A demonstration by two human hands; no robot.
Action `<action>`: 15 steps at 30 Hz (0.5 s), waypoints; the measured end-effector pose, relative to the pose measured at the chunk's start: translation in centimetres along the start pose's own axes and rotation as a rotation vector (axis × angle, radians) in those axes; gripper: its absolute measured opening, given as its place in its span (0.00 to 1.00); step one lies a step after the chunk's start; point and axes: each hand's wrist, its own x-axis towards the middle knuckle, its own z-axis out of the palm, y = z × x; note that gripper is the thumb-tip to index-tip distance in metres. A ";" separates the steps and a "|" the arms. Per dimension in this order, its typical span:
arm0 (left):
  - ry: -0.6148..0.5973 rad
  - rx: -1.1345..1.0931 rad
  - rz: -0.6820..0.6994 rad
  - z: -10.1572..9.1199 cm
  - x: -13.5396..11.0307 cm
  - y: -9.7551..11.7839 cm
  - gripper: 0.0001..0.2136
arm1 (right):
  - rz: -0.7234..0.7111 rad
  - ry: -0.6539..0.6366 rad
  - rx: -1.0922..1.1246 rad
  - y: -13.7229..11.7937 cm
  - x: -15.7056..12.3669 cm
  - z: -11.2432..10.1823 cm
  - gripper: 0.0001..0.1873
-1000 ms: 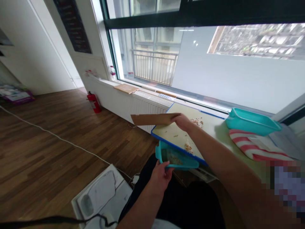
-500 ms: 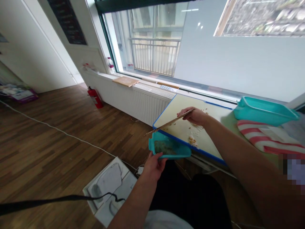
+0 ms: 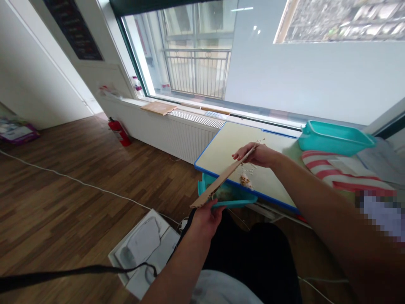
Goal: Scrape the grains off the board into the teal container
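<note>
My left hand (image 3: pixel 206 217) grips the near rim of a teal plastic tray (image 3: pixel 242 203) just below the table's front edge. A strip of cardboard (image 3: pixel 222 179) is held at its upper end by my right hand (image 3: pixel 258 155), above the pale, blue-edged tabletop (image 3: pixel 215 147). The strip slants down to the left across the tray, its low end close to my left hand, and hides part of the tray's inside. Brown and pale crumbs (image 3: pixel 246 181) lie in a small heap near the table edge, with more scattered behind.
A second teal tub (image 3: pixel 337 139) and a red-and-white striped cloth (image 3: pixel 325 169) are at the table's right. Below left is a white box (image 3: pixel 144 249). A radiator (image 3: pixel 177 135), a fire extinguisher (image 3: pixel 119 131) and a white cable (image 3: pixel 85 183) are farther left.
The cardboard strip has tipped and swung towards me, so its low end moved from beyond the tray to over its near rim. The crumb heap looks smaller. The whole view has shifted slightly.
</note>
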 end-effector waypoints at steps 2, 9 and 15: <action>-0.005 -0.010 0.007 0.2 0.1 -0.9 0.13 | -0.010 0.019 0.018 0.0 -0.9 0.1 0.07; -0.132 0.047 -0.031 1.2 0.5 -3.8 0.14 | -0.094 0.360 0.105 0.5 -5.1 -0.6 0.12; -0.134 0.107 -0.072 1.9 0.5 -4.4 0.14 | -0.152 0.659 0.099 1.5 -8.5 -0.3 0.13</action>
